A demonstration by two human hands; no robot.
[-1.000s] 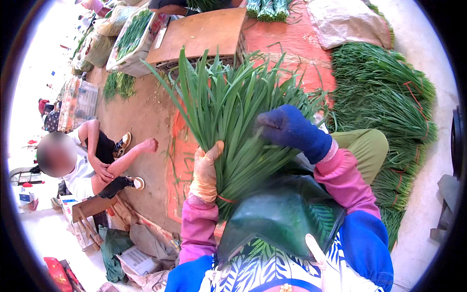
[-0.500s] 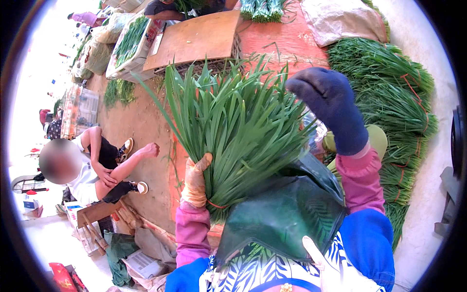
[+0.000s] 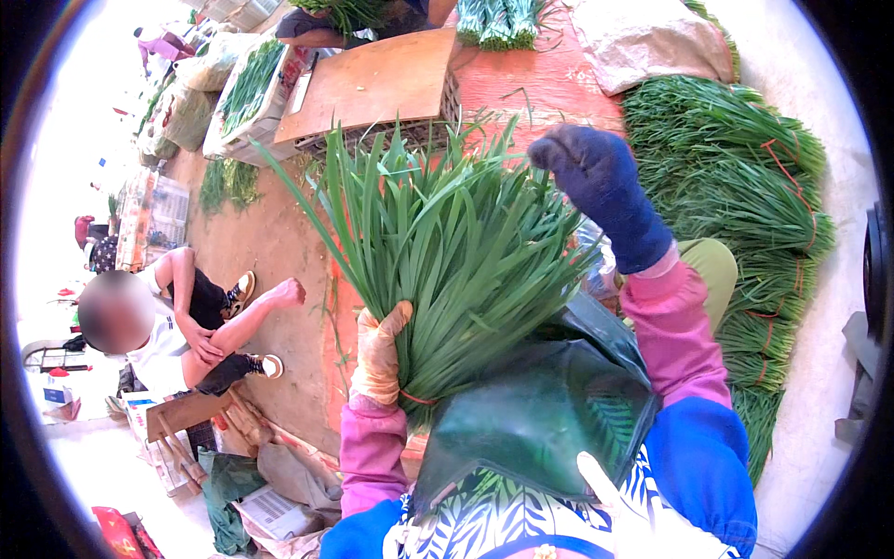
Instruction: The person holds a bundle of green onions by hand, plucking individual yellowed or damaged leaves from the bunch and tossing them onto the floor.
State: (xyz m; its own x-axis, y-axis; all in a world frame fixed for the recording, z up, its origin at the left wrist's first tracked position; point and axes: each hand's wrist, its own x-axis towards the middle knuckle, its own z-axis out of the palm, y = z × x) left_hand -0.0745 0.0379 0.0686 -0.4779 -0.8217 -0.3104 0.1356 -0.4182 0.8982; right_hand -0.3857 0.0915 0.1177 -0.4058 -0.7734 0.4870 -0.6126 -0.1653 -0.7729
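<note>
My left hand [image 3: 380,352], in a tan glove, grips the base of a large bunch of garlic chives [image 3: 456,252] with the thumb across its stems. A red band [image 3: 417,399] circles the stems near the cut end. The long green blades fan out upward and to the right. My right hand [image 3: 596,191], in a dark blue knitted glove, is raised beside the upper right leaf tips with its fingers curled together. Whatever those fingers hold, if anything, is hidden. A dark green apron [image 3: 540,415] covers my lap beneath the bunch.
Banded bundles of chives [image 3: 745,205] are stacked along the right, below a pale sack [image 3: 647,47]. A wooden board [image 3: 372,79] rests on a crate ahead. Wrapped bundles [image 3: 498,23] lie on the red sheet [image 3: 531,84]. Someone sits at left, an arm [image 3: 251,312] stretched toward me.
My right hand has moved slightly left, its fingers still curled. My left hand keeps its grip, and the bunch has barely shifted.
</note>
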